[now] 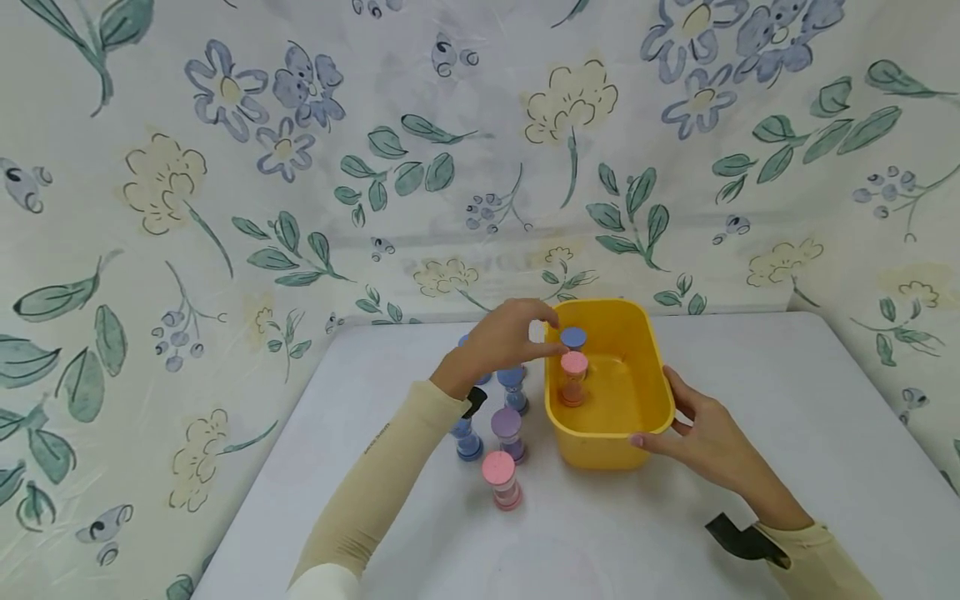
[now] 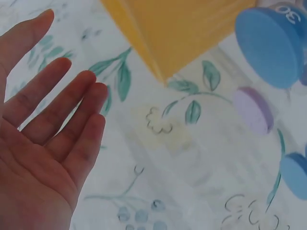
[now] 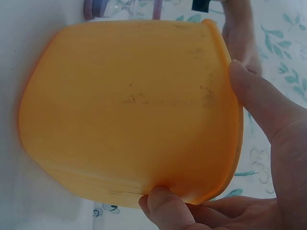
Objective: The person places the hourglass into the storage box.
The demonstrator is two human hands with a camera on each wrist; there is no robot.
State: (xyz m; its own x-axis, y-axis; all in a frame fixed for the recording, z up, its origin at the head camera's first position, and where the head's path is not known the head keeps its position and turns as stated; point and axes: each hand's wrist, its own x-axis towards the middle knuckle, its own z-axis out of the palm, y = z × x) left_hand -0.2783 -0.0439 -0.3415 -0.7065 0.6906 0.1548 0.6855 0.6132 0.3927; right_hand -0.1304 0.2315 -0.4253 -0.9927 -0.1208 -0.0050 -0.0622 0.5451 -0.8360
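Note:
A yellow plastic bin (image 1: 609, 450) stands on the white table. My right hand (image 1: 701, 433) grips its right side, thumb at the near corner of the rim and fingers along the outer wall. Inside, at the left, stand a pink sand timer (image 1: 573, 379) and a blue sand timer (image 1: 573, 337). My left hand (image 1: 510, 333) is at the bin's left rim with fingers spread and nothing in them, the thumb close over the pink timer's cap. In the left wrist view, the left palm (image 2: 43, 158) shows bare, the fingers relaxed.
Left of the bin, several sand timers stand upright: a purple one (image 1: 507, 429), a pink one (image 1: 500, 475) and blue ones, such as the blue timer (image 1: 514, 387) nearest the bin. My left forearm partly hides some. A floral cloth (image 1: 480, 167) hangs behind the table.

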